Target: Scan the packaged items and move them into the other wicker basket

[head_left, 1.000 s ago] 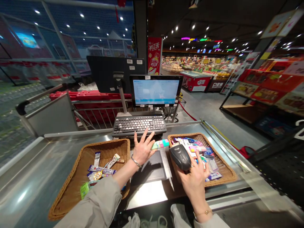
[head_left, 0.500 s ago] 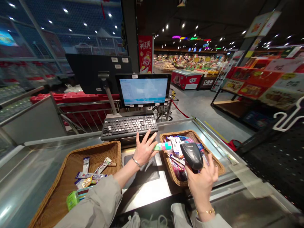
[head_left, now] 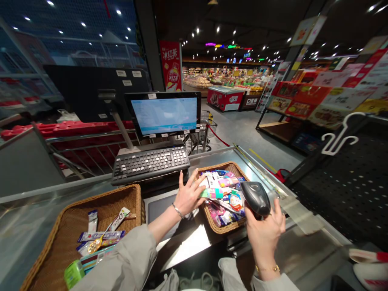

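Observation:
My left hand [head_left: 188, 197] is at the left rim of the right-hand wicker basket [head_left: 222, 231], fingers spread. Its thumb side is on a slim green-and-teal candy pack [head_left: 214, 193], which lies over the sweets in that basket. Held in my right hand [head_left: 265, 232] is a black barcode scanner [head_left: 256, 198], above the basket's right side. Under the scanner's front lie several wrapped sweets, among them a round red-and-white one [head_left: 235, 202]. The left-hand wicker basket [head_left: 56, 226] contains wrapped bars, a Dove bar [head_left: 119, 219] and a green container [head_left: 74, 275].
Behind the baskets stand a black keyboard [head_left: 151, 161] and a lit monitor [head_left: 164, 116]. A metal counter edge [head_left: 257, 173] runs along the right. White hangers [head_left: 339, 137] hang at the right beside a dark perforated panel [head_left: 342, 182].
My view has turned to the right. My left hand has moved further over the right-hand basket with the candy pack. The scanner has shifted toward the basket's right side, uncovering more sweets.

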Action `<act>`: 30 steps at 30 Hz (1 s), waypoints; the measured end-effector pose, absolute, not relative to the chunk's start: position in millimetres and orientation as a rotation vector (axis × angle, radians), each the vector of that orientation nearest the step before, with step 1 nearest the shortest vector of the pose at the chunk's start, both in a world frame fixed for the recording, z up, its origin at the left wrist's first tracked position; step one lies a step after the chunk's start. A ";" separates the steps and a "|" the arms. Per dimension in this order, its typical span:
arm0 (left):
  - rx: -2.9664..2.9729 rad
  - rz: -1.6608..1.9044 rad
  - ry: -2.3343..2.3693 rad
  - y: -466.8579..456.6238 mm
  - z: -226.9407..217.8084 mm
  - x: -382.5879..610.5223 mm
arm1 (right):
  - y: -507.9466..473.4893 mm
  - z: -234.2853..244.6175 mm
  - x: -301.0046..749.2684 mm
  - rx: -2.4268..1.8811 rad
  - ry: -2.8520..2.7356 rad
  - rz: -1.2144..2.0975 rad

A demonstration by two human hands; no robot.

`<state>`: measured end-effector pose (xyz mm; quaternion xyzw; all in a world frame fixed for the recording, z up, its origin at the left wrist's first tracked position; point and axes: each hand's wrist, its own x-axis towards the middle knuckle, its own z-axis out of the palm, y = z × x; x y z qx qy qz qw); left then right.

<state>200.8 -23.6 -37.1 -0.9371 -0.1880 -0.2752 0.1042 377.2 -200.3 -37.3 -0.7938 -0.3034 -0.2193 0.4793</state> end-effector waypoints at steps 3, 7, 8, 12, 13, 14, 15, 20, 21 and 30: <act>-2.812 -0.812 -0.522 -35.6 -46.8 218.9 | -204.2 -38.8 382.8 -1.947 -0.717 -0.536; -2.816 -0.842 -0.629 -47.7 -58.9 240.6 | -206.9 -42.3 388.1 -1.963 -0.712 -0.519; -2.813 -0.838 -0.648 -49.0 -60.4 243.3 | -206.8 -42.6 389.0 -1.967 -0.710 -0.512; -2.806 -0.796 -0.701 -48.2 -59.3 239.5 | -203.5 -42.2 391.1 -1.967 -0.731 -0.472; -2.802 -0.792 -0.727 -47.2 -58.1 235.8 | -201.9 -42.1 391.3 -1.960 -0.749 -0.464; -2.798 -0.792 -0.755 -46.4 -56.8 231.5 | -200.1 -42.2 391.5 -1.950 -0.769 -0.460; -2.793 -0.793 -0.789 -45.8 -55.4 227.0 | -198.2 -42.5 391.5 -1.937 -0.788 -0.458; -2.742 -0.780 -0.964 -47.8 -50.0 205.1 | -187.8 -46.2 390.6 -1.900 -0.865 -0.431; -2.731 -0.782 -0.995 -48.9 -49.1 200.8 | -185.7 -46.6 389.6 -1.895 -0.874 -0.424; -2.616 -0.782 -1.245 -57.2 -45.7 145.5 | -163.2 -45.1 352.4 -1.822 -1.055 -0.330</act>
